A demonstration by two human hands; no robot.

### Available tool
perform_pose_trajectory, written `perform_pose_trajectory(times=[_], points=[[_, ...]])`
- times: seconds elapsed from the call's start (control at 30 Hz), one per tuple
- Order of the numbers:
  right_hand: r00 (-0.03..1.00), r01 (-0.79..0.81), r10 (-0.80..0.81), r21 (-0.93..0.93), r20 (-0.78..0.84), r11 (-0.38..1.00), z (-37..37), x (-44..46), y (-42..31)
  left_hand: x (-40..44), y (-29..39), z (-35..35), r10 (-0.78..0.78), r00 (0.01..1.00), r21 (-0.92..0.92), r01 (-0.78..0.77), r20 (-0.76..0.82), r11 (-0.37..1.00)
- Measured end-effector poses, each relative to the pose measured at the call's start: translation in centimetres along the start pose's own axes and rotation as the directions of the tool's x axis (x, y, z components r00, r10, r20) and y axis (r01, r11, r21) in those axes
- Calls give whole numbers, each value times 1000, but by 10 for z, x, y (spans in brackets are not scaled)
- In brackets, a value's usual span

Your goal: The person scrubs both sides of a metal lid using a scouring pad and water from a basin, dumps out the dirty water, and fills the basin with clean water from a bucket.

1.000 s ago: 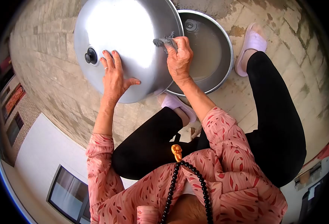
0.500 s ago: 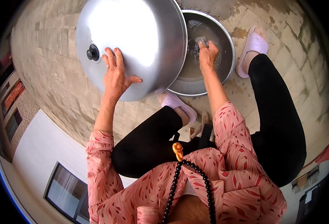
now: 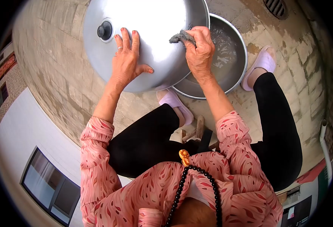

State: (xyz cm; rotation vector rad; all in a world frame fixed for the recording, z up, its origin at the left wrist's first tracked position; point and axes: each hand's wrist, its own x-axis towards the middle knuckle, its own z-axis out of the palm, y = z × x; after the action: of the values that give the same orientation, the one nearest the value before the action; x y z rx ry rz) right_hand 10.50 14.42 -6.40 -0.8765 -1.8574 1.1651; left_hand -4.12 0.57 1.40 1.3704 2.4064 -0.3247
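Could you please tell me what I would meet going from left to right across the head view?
Window, black lid knob, left hand, grey scouring pad, right hand, right foot's slipper, pale pipe.

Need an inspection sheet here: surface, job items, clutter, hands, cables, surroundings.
Surface: beige stone paving, darker patches
Job's things: large silver metal lid with black knob, partly covering the view of a round grey metal basin holding water; grey fibrous scrubber
Clutter: nothing seen
Hands: left hand spread on lid; right hand gripping scrubber at lid
Cables: nothing seen
Surroundings: round slotted drain, white pipe, white wall
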Motion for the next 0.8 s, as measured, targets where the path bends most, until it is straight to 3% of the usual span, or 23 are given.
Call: perform_pose_trajectory(times=[0.17, 0.27, 0.37, 0.4, 0.5, 0.57, 0.7, 0.77, 0.8], points=[[979, 203, -193, -223, 66, 953, 3, 38, 15, -1, -2, 4, -5, 1000, 2, 5, -29, 1000], [941, 304, -261, -196, 216, 932, 0, -15, -19, -1, -1, 3, -31, 1000, 10, 31, -4, 999], [865, 469, -381, -254, 327, 846, 11, 7, -15, -3, -5, 10, -6, 999, -36, 4, -52, 999], [847, 515, -442, -254, 295, 818, 20, 34, -8, -6, -5, 10, -7, 999, -51, 5, -43, 999], [875, 485, -432, -395, 220, 780, 42, 93, -2, -4, -4, 4, -10, 998, -78, 5, -57, 997], [866, 495, -387, -428, 317, 756, 43, 74, -5, -3, -3, 3, 5, 996, -85, -12, -85, 996], [761, 553, -369, -236, 533, 799, 1, -20, -38, -5, -6, 8, -2, 993, -157, -17, -115, 987], [717, 593, -421, -170, 556, 787, -1, -1, -29, -6, -6, 9, -6, 993, -168, -14, -120, 986], [743, 588, -395, -243, 540, 772, 5, 25, -26, -5, -6, 9, -3, 993, -167, -17, -118, 986]])
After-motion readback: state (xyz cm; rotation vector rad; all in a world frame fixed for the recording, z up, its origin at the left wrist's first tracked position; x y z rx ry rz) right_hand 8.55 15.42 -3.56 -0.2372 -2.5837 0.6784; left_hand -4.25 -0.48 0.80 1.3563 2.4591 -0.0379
